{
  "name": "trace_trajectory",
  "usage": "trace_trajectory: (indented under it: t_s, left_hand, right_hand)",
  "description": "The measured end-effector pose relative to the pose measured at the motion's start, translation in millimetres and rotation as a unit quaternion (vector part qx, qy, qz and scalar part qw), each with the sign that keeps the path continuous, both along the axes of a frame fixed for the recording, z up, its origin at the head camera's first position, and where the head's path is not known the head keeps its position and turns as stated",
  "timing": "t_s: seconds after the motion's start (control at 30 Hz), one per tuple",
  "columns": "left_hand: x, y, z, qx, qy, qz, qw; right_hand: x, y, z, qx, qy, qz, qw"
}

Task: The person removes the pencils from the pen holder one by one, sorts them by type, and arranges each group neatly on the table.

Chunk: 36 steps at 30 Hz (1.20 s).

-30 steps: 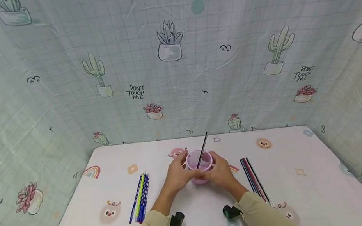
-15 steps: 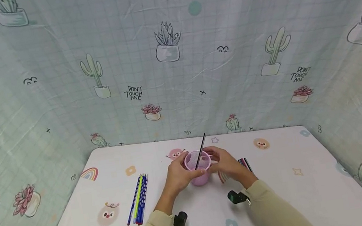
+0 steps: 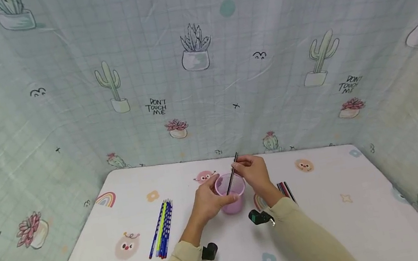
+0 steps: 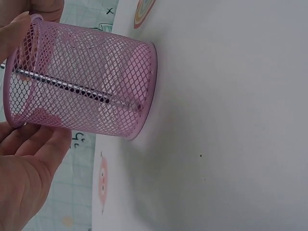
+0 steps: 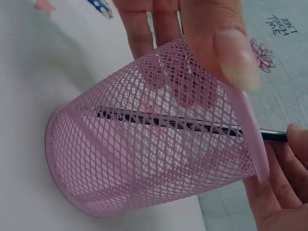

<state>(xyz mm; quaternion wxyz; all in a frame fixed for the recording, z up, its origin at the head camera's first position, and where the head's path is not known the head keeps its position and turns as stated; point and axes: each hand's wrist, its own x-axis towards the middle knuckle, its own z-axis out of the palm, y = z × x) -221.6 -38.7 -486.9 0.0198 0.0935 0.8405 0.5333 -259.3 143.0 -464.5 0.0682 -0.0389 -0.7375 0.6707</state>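
My left hand (image 3: 206,198) grips a pink mesh pencil cup (image 3: 232,207) near its rim, the thumb (image 5: 233,53) pressed on the near side and the fingers (image 4: 53,144) round the far side. A black pencil (image 3: 231,180) leans inside the cup, its lower part visible through the mesh in both wrist views. Above the rim my right hand (image 3: 254,173) pinches the pencil's upper end between thumb and fingertips. The cup stands upright over the table, its base at or close to the surface.
A row of blue and yellow-green pencils (image 3: 161,229) lies left of the cup on the white patterned table (image 3: 373,232). Dark pencils (image 3: 286,192) lie to the right, partly hidden by the right arm. A patterned curtain (image 3: 205,103) encloses the table.
My right hand has left the cup's right side, moved up and over the rim, and taken hold of the black pencil. The left hand still grips the cup.
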Motion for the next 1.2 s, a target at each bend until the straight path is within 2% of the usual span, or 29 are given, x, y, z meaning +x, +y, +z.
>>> trace_trajectory:
  t_s: [0.13,0.3,0.47,0.6,0.8,1.2]
  left_hand:
    - [0.8,0,1.4,0.002,-0.004,0.001,1.0000]
    - [1.4,0,2.1,0.000,-0.006,-0.005,1.0000]
    - [1.6,-1,2.1,-0.002,-0.008,0.010,0.9999]
    - [0.7,0,1.5,-0.001,-0.013,0.006,0.9999]
    - [-0.3,2,2.3,0.006,-0.004,0.001,1.0000]
    - [-0.4,2,3.5,-0.002,0.001,0.000,1.0000]
  right_hand:
    - [-3.8,-3,1.4,0.000,0.000,-0.019,1.000]
    - [-6.3,2,6.9,-0.034,0.007,-0.033,0.999]
    - [-11.5,11,18.1,-0.082,0.024,-0.014,0.996]
    - [-14.5,24,32.0,-0.102,0.032,-0.031,0.994]
    - [-15.0,47,53.1,-0.117,0.028,-0.045,0.992]
    - [-10.5,91,68.2,-0.098,0.034,-0.061,0.993]
